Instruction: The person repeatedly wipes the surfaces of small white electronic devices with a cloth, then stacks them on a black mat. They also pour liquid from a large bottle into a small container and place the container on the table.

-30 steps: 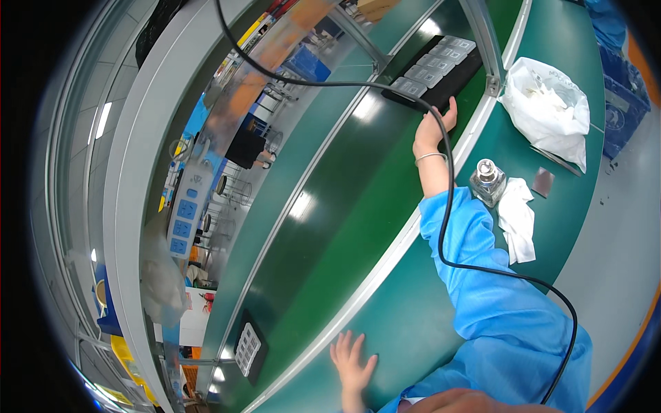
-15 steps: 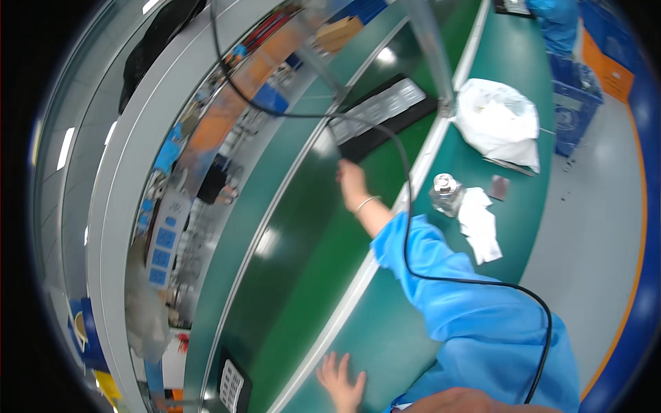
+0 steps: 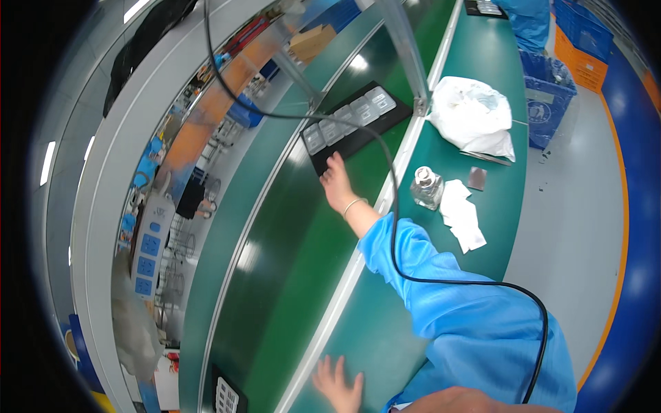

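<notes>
My right hand (image 3: 337, 184), a thin bracelet on its wrist, reaches over the green conveyor belt with its fingers stretched out. Its fingertips are at the near corner of a black tray (image 3: 372, 131), but whether they touch it I cannot tell. A row of several clear plastic cases (image 3: 341, 120) lies on that tray. Down at the lower edge, my left hand (image 3: 337, 387) lies open on the green worktop (image 3: 375, 323), fingers spread and holding nothing.
On the worktop sit a clear bottle (image 3: 427, 189), white cloth (image 3: 461, 215), small brownish square (image 3: 476, 178) and white bag (image 3: 471, 117). A black cable (image 3: 396, 206) crosses the view. A metal post (image 3: 406, 51) stands by the tray. Another tray (image 3: 227, 396) lies lower left.
The whole view has shifted, so most things appear further left. The black tray has come slightly nearer along the belt. My right hand's fingers show more spread; my left hand stays on the worktop.
</notes>
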`<state>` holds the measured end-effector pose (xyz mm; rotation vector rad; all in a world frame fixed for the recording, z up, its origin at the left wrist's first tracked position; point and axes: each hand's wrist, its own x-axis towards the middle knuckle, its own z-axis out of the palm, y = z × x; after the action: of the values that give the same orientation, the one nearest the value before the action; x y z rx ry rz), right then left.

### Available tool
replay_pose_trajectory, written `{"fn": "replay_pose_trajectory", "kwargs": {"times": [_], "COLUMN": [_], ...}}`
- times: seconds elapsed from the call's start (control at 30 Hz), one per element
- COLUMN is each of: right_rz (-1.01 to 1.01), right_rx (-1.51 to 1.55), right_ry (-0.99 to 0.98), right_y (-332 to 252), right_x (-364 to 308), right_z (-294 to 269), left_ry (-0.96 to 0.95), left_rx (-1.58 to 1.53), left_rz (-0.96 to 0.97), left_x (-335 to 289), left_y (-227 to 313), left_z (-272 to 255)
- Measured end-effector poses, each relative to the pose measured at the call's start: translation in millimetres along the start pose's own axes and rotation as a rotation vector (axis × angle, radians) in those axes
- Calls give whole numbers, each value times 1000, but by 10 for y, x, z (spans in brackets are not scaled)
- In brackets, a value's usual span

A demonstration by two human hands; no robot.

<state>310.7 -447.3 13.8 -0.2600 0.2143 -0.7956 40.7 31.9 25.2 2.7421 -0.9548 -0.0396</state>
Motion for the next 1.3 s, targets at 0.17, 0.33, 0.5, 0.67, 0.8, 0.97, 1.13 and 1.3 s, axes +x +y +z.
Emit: {"fn": "replay_pose_trajectory", "kwargs": {"times": [0.17,0.33,0.5,0.67,0.8,0.97,1.13,1.3], "right_rz": [101,177,150,189,181,-57,-138,175], "right_rx": [276,282,170,-9,95,-294,-584,-470], "right_ry": [110,28,-12,-42,-43,65,123,-58], "right_y": [-144,72,11,155,202,312,423,801], "right_x": [372,280,427,477,613,711,407,-548], "right_z": [-212,63,146,226,233,99,139,232], "left_ry": [-31,-9,-40,-44,-60,-60,-42,17], "left_rx": [-73,-48,-44,-41,4,1,-33,-59], "left_rz": [-19,-76,-60,-59,-36,-15,-59,-60], "left_x": [139,25,120,51,32,30,37,95], "left_y": [269,194,236,195,136,124,205,286], "left_z": [-142,-201,-211,-174,-147,-136,-179,-232]}}
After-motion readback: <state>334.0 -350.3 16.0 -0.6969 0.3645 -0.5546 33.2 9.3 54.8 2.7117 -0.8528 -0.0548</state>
